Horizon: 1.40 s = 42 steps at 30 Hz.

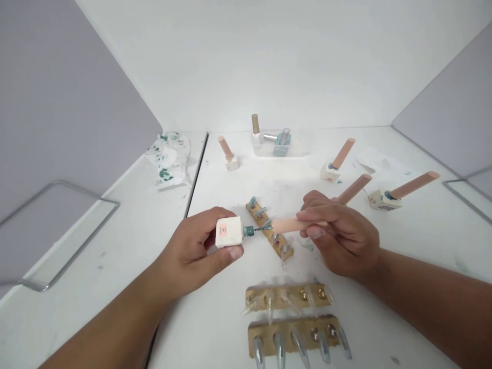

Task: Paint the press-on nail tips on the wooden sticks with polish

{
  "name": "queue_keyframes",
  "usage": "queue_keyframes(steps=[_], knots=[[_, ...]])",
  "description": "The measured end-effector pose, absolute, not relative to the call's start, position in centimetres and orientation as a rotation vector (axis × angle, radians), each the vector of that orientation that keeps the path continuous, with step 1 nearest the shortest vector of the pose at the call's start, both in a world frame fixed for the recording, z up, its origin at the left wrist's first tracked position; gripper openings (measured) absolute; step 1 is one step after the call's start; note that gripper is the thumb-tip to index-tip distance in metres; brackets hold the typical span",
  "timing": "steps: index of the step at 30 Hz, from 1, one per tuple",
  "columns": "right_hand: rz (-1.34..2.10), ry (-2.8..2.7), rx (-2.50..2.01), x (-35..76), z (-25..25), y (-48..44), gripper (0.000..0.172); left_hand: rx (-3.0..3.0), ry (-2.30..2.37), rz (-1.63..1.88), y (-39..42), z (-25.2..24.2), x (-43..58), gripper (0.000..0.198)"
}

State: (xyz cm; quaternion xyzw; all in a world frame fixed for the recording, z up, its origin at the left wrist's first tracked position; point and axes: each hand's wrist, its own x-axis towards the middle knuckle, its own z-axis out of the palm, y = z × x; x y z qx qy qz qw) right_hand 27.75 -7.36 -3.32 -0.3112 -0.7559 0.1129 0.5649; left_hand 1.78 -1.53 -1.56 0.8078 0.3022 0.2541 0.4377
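My left hand (203,243) grips a white nail polish bottle (229,231) tipped on its side, its green-smeared neck facing right. In my right hand (340,233) is the peach cap (290,225), whose thin brush (263,228) reaches back to the bottle's mouth. Behind the brush lies a wooden strip (282,246) carrying small nail tips, some tinted teal. Closer to me, a second strip (277,297) bears clear nail tips. Nearest of all, a third strip (269,328) holds several greyish, shiny nail tips.
Peach-capped bottles stand at back left (231,163) and back right (329,171); another bottle (385,200) lies at right. A clear tray (300,148) holds more bottles. Stained tissue (171,159) is at left. Metal handles (111,202) rise on both sides.
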Motion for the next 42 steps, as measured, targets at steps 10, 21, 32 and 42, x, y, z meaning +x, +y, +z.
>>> queue_keyframes(steps=[10,21,32,42], knots=[[0.293,-1.945,-0.677,27.7,-3.0,-7.0,0.027,2.054,0.646,0.604,-1.8,-1.7,2.6,0.016],[0.226,-1.902,-0.797,28.2,-2.6,-6.8,0.028,2.049,0.723,0.572,-1.4,-1.7,2.3,0.017],[0.113,-1.911,-0.974,28.5,-2.9,-6.8,0.021,2.086,0.829,0.616,-0.8,-1.6,1.6,0.018],[0.038,-1.859,-1.139,28.5,-3.0,-7.1,0.015,2.147,0.866,0.634,-0.7,-1.7,1.0,0.018]])
